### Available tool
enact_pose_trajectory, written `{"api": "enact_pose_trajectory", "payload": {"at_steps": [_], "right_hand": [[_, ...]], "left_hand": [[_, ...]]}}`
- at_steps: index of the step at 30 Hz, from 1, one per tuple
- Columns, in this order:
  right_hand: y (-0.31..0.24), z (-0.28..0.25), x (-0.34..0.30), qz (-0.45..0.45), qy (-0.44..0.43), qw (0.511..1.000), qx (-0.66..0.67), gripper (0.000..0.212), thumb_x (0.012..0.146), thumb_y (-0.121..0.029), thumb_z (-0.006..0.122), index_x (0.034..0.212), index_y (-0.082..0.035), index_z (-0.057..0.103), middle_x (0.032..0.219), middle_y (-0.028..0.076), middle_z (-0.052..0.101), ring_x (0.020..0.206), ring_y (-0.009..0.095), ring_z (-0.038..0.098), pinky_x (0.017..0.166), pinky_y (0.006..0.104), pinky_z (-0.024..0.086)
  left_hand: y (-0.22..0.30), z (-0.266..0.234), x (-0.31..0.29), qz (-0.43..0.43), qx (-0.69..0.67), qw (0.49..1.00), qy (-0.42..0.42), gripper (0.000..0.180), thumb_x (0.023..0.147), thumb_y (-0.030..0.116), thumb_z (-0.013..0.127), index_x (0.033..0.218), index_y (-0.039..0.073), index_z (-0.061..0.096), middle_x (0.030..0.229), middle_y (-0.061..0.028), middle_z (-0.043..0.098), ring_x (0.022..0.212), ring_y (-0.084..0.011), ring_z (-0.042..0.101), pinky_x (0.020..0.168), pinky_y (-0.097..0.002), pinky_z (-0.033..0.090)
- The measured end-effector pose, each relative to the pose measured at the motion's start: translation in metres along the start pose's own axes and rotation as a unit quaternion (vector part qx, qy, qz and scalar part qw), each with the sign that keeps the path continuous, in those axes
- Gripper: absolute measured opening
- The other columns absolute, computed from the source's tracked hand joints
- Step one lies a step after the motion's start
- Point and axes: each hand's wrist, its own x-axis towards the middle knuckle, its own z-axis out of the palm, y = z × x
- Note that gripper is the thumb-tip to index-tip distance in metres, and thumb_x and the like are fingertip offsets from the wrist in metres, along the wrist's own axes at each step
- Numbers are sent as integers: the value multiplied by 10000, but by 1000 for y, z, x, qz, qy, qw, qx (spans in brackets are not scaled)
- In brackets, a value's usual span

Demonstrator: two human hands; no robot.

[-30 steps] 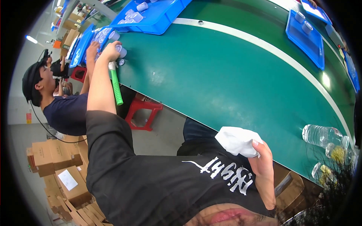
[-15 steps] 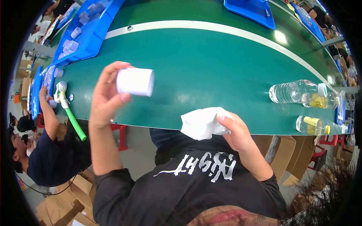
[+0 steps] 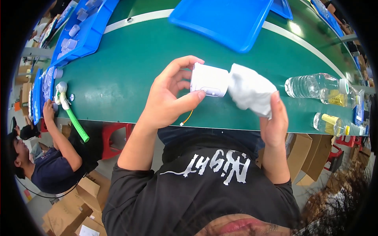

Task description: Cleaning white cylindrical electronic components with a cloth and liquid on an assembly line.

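My left hand is closed round a white cylindrical housing, thumb along its near side and fingers behind. Two or so small marks show on the housing's side, and a thin yellow wire with a small white plug hangs beneath my hand. In my right hand is a crumpled white cloth, pinched at its right edge. The cloth's left edge comes up to the end of the housing; whether they touch I cannot tell. Both are held above the green table.
A blue tray lies ahead on the table. At the far left, a blue bin holds several white cups, near a green-handled hammer-like tool. Plastic bottles lie at the right. A co-worker sits at the left.
My left hand has moved right with the housing, and its wire now shows. My right hand has lifted the cloth up and right, beside the housing. A blue tray has come into view ahead.
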Motion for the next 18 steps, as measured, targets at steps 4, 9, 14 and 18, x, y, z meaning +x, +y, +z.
{"api": "enact_pose_trajectory", "payload": {"at_steps": [4,9,14,18], "right_hand": [[-23,14,7,-155,-26,984,-83,486,1033,-335,400,1289,69,491,1265,153,571,1154,246,562,987,358,419],[-32,40,11,-407,-88,710,-568,476,991,-372,442,1221,21,580,1259,186,568,1128,315,577,1005,451,391],[-29,51,25,-386,-98,721,-567,456,931,-306,544,1234,34,571,1228,191,585,1147,369,562,1010,479,400],[-38,62,2,-430,-109,663,-603,697,938,-544,456,1230,84,530,1201,240,557,1104,396,558,960,496,440]], "left_hand": [[-3,9,2,22,27,999,4,591,755,13,730,1281,-20,463,1111,-106,594,1029,-174,593,877,-306,489],[-4,24,3,20,-28,999,27,578,717,-3,742,1230,-25,477,1126,-106,599,1048,-165,592,913,-310,474],[4,35,-3,-1,-42,999,21,589,683,-24,746,1211,-41,486,1126,-110,615,1066,-173,596,942,-314,464],[20,41,-9,-15,-76,997,29,610,678,-13,728,1238,-42,488,1163,-104,612,1071,-161,602,942,-312,470]]}}
